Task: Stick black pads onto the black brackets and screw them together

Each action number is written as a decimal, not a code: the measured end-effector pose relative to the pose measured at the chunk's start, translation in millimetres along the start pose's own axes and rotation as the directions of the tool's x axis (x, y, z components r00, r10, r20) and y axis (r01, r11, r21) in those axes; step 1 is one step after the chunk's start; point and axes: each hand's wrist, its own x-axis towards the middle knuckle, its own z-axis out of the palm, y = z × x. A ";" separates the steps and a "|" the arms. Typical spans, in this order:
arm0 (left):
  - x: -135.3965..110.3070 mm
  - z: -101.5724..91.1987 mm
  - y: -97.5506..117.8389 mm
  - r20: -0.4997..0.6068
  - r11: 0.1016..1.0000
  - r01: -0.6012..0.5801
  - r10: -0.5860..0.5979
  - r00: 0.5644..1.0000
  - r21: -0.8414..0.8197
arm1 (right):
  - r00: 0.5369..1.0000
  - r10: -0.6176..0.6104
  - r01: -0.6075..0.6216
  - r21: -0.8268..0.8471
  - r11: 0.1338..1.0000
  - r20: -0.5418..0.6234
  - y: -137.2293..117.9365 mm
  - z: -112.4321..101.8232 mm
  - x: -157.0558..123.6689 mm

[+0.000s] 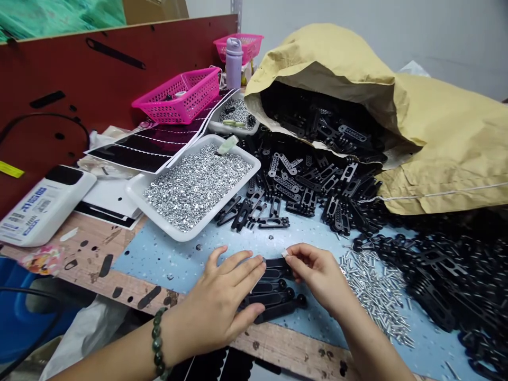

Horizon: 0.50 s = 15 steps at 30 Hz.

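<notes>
Near the front edge of the bench (293, 346), on a blue mat (178, 260), we have a short row of black parts (270, 288) lying side by side, their knobbed ends to the right. Our left hand (220, 299) lies flat over the left end of the row, its fingers spread and its thumb out across the nearest part, with nothing gripped between them. Our right hand (317, 267) is at the far right corner of the row, its grip pinching a tiny pale bit (284, 254) between thumb and forefinger; the bit is too small for us to tell what it is, or whether it touches the part beneath. We judge the step in hand to be fine work at the farthest part, with the left hand steadying the row and the right handling the bit. The next move, we think, calls for a light, exact pinch on the right and a still palm on the left, since a nudge could skew the row or lose the bit. Around us are what we take for supplies: a white tray (157, 221) of nuts (198, 185) beyond our left hand, a heap of screws (375, 293) just right of our right wrist, and black links (288, 182) spread before the mouth of a paper bag (333, 47) at the back.
</notes>
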 end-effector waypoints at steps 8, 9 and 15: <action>8.3 2.9 4.9 0.051 0.999 0.037 -0.036 0.998 -0.023 | 0.991 -0.112 0.083 -0.305 0.949 -0.078 -2.5 1.2 -1.5; 7.2 3.8 4.8 0.049 0.999 0.042 -0.041 0.998 -0.034 | 0.981 -0.159 0.104 -0.391 0.914 -0.112 -3.6 0.4 -2.3; -5.8 15.4 8.5 0.016 0.982 0.128 -0.127 0.992 -0.142 | 0.899 -0.397 0.249 -0.528 0.812 -0.187 11.9 2.7 -12.2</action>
